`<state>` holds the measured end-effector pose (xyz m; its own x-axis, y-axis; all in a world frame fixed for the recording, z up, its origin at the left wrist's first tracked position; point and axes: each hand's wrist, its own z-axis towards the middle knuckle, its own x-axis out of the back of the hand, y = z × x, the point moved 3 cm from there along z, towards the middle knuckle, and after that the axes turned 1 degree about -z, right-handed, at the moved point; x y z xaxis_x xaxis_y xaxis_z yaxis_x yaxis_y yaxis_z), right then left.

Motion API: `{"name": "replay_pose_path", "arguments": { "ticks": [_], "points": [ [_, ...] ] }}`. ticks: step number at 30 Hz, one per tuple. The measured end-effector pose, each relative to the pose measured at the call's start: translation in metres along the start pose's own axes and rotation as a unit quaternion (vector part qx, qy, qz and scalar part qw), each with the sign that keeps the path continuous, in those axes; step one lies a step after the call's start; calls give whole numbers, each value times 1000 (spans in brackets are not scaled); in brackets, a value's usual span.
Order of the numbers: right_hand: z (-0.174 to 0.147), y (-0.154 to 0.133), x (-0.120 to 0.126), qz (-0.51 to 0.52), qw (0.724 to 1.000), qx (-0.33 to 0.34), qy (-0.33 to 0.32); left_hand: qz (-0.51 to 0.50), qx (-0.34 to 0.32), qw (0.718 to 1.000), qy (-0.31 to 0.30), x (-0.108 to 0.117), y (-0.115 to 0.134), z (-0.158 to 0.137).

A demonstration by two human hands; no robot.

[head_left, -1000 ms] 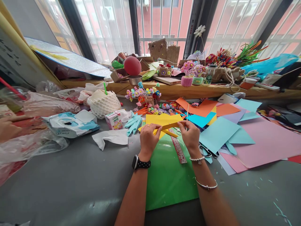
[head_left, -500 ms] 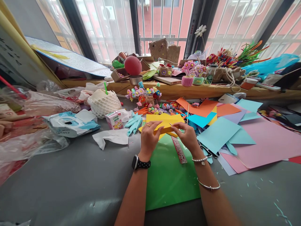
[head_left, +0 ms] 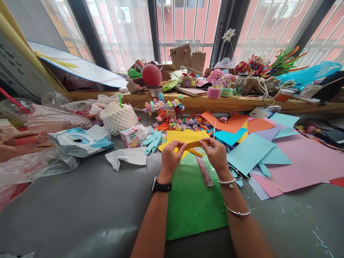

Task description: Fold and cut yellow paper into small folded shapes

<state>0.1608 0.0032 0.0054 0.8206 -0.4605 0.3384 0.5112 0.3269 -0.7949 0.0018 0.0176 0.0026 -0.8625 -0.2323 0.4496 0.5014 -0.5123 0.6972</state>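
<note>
A narrow folded strip of yellow paper (head_left: 194, 144) is stretched between my two hands. My left hand (head_left: 172, 156) pinches its left end, and my right hand (head_left: 216, 154) pinches the right end. Behind the strip lie larger yellow paper sheets (head_left: 185, 135). Below my hands a green mat (head_left: 197, 204) rests on the grey table. A patterned ruler (head_left: 204, 168) lies on the mat between my wrists. Dark-handled scissors (head_left: 238, 173) sit to the right of my right wrist, partly under blue paper.
Light blue sheets (head_left: 251, 152) and a big pink sheet (head_left: 309, 165) spread across the right. At left are a wipes pack (head_left: 80, 141), a small box (head_left: 130, 138) and a net-wrapped coconut (head_left: 119, 117). Crafted flowers (head_left: 165, 107) stand before the wooden ledge (head_left: 197, 105). Another person's hand (head_left: 8, 143) shows at far left.
The yellow paper between my hands has turned from a broader face to a narrow strip. My right fingers have shifted their grip, with the thumb now along the paper's end.
</note>
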Motion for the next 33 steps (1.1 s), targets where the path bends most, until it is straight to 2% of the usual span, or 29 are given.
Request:
{"name": "replay_pose_path", "arguments": {
  "ticks": [4, 6, 9, 11, 15, 17, 19, 23, 26, 28, 30, 33],
  "points": [
    [1, 7, 3, 36, 999, -39, 5, -10, 39, 998, 49, 5, -4, 1],
    [2, 12, 7, 52, 996, -61, 30, -28, 66, 994, 80, 9, -8, 1],
    [3, 20, 12, 134, 981, -108, 91, -105, 127, 979, 117, 12, -14, 1],
    [3, 22, 11, 212, 961, -145, 100, -175, 162, 966, 97, 9, -15, 1],
    [1, 18, 2, 272, 940, -202, 50, -278, 191, 939, -62, -7, -7, -1],
    [-2, 13, -2, 272, 940, -206, 18, -305, 194, 927, -99, -12, -3, -2],
    [-4, 9, -6, 272, 941, -201, -21, -318, 201, 923, -83, -11, -2, -3],
    [-8, 1, -12, 263, 942, -180, -109, -324, 221, 920, -13, -5, -6, -2],
    [-10, -4, -16, 220, 943, -146, -204, -339, 235, 911, 23, -3, -10, -2],
    [-11, -6, -18, 191, 942, -131, -244, -346, 240, 907, 31, -2, -12, -1],
    [-10, -5, -17, 196, 942, -140, -235, -345, 242, 907, 20, -3, -12, -2],
    [-8, -1, -15, 239, 942, -170, -165, -340, 243, 908, -29, -7, -10, -2]
  ]
}}
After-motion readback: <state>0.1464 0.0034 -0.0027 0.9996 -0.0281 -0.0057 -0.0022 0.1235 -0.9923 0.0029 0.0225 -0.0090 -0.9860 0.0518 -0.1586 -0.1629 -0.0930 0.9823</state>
